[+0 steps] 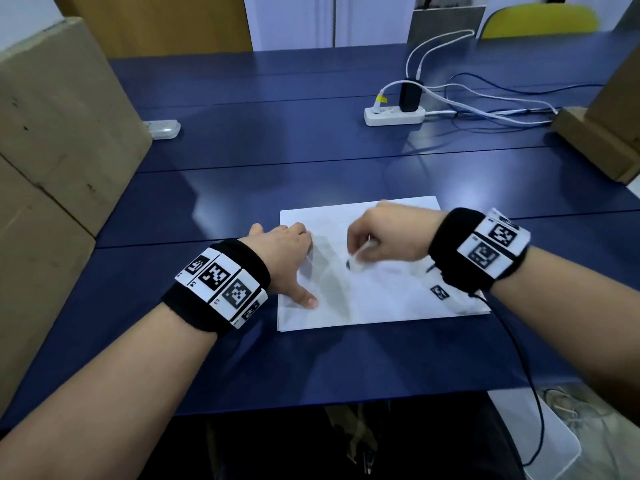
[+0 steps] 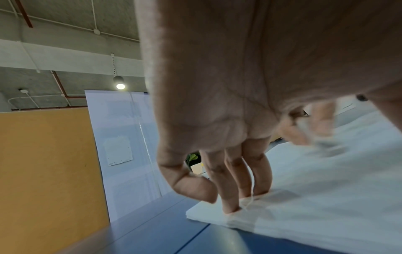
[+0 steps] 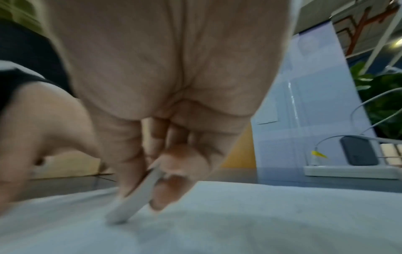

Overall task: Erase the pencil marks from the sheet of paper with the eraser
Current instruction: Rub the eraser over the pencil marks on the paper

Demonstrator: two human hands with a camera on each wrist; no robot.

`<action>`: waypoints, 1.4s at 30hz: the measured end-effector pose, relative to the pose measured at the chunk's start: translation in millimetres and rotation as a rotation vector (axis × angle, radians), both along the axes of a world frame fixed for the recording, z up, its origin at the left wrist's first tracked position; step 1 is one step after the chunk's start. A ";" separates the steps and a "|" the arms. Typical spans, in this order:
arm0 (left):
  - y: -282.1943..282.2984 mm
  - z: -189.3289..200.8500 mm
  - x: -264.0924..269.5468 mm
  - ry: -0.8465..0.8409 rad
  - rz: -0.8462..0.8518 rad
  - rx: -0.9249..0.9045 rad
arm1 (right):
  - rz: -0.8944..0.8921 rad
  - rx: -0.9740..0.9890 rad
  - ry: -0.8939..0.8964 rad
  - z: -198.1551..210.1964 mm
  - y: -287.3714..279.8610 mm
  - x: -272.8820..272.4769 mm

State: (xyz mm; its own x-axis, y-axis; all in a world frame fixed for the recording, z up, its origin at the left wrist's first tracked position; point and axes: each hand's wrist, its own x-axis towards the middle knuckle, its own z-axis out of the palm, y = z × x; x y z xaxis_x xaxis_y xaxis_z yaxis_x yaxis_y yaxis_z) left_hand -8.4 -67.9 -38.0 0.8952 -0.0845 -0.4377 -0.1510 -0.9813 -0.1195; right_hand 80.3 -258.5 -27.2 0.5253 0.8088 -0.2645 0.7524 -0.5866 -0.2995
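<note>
A white sheet of paper (image 1: 381, 299) lies on the blue table (image 1: 263, 161), on top of a thin stack. My left hand (image 1: 287, 251) presses its fingertips (image 2: 245, 199) straight down on the sheet's left edge, thumb spread toward me. My right hand (image 1: 384, 240) pinches a flat white eraser (image 3: 132, 202) between thumb and fingers, its lower end touching the paper near the middle. In the head view the eraser (image 1: 358, 254) is blurred. A small dark pencil mark (image 1: 348, 264) shows just beside its tip. A printed square marker (image 1: 439, 292) sits near the sheet's right edge.
Cardboard boxes (image 1: 52, 150) stand along the left, another box (image 1: 602, 133) at the far right. A white power strip (image 1: 394, 116) with a black charger and cables lies behind the paper. A small white device (image 1: 162, 129) rests by the left boxes. A black cable (image 1: 519, 358) trails off the table's front right.
</note>
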 end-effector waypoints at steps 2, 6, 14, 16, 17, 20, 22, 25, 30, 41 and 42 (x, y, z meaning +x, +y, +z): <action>-1.1 0.8 0.1 0.000 0.005 0.004 | -0.151 0.044 -0.085 0.4 -0.8 9.7; -1.6 1.9 -0.1 0.010 0.009 -0.002 | 0.008 -0.060 0.087 1.5 -8.8 -1.5; -2.2 5.3 -2.6 0.015 0.000 -0.036 | -0.082 0.018 -0.042 -1.7 -2.0 9.9; -2.0 5.3 -2.8 0.020 0.001 -0.036 | -0.123 0.024 -0.080 -1.5 -5.1 12.7; -1.5 5.5 -2.8 0.023 0.003 -0.039 | -0.088 0.009 -0.042 -1.4 -7.1 10.4; -1.4 5.7 -2.1 0.028 0.004 -0.050 | 0.081 -0.118 0.202 1.9 -8.8 -12.0; -2.3 6.4 -1.2 0.037 0.003 -0.048 | 0.139 -0.155 0.242 1.8 -7.5 -18.2; -3.5 8.8 -0.7 0.040 0.009 -0.046 | 0.047 -0.077 0.082 -0.6 -2.0 -3.0; -3.4 10.6 -3.0 0.043 0.023 -0.057 | -0.107 0.004 -0.065 -2.6 -8.1 10.6; -6.7 11.1 -1.1 0.051 0.032 -0.047 | -0.172 0.027 -0.077 -4.2 -7.8 13.4; -6.2 10.5 -1.1 0.050 0.033 -0.050 | -0.164 0.031 -0.073 -5.2 -9.2 11.5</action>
State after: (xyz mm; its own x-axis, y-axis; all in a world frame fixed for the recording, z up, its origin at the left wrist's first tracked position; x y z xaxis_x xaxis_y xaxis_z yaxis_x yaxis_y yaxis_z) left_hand -9.6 -74.1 -27.4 0.8747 -0.0784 -0.4782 -0.1233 -0.9904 -0.0631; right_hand 91.8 -267.7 -32.4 0.6675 0.7180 -0.1973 0.6678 -0.6945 -0.2678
